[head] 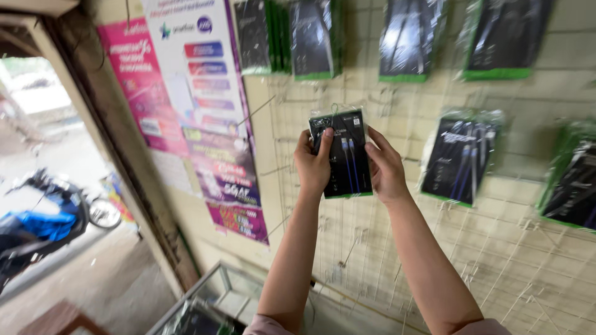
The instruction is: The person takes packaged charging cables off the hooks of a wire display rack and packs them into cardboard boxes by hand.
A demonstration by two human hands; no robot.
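Wire grid panel (496,260) covers the wall, set with bare hooks and hung with packets in clear sleeves: a row along the top (406,40), one to the right (459,158), one at the far right edge (574,183). Posters (211,111) are pasted to the wall left of the grid. A doorway opens further left, with a motorbike (43,217) parked outside. A glass-topped case (217,298) stands below.

Both arms are raised to the grid. The left hand (313,162) grips the left edge of a black cable packet (344,155), thumb laid across its front. The right hand (385,166) clamps the right edge, fingers curled behind. The packet sits upright against the wire, well above the case, its hang tab at a thin hook.

Risk, as judged: the sleeve looks slick, and both grips are edge pinches only. If the tab misses or snags the hook, the packet could slip and drop towards the glass case below.
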